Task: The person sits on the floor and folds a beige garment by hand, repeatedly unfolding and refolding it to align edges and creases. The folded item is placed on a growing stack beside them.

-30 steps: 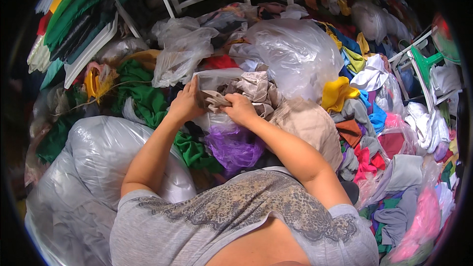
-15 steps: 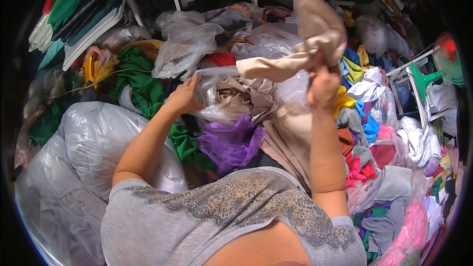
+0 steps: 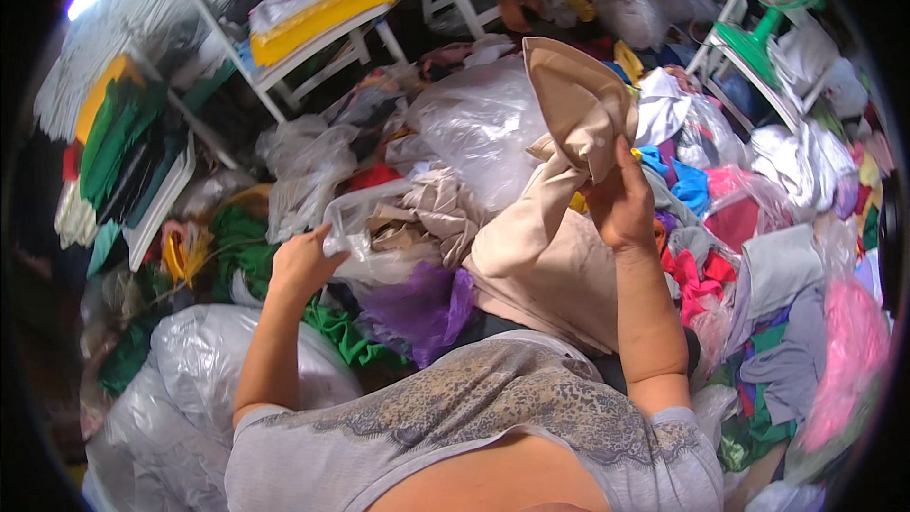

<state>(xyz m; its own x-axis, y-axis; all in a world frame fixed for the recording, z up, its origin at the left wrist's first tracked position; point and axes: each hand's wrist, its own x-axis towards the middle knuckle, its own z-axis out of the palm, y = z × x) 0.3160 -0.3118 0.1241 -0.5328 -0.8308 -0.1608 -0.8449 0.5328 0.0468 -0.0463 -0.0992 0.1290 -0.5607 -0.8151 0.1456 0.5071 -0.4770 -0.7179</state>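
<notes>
My right hand, raised, grips a beige cloth piece. One broad, curved end of the cloth stands above the fingers, and the rest hangs down to the left. Beneath it lies more flat beige cloth close to my body. On the left, the thumb and fingers of my left hand are at the rim of a clear plastic bag, seemingly holding it. Crumpled taupe cloth sits in the bag's mouth. A purple plastic bag lies just below.
Full translucent sacks bulge at my left beside green cloth. Folded fabrics are stacked on a white chair at the back. Mixed coloured cloth and a pink plastic bag cover the right. A green fan stands far right.
The view has turned, bringing more of the back left into sight. My right hand has come lower with the beige cloth, which now hangs downward. My left hand has drawn the bag's rim nearer.
</notes>
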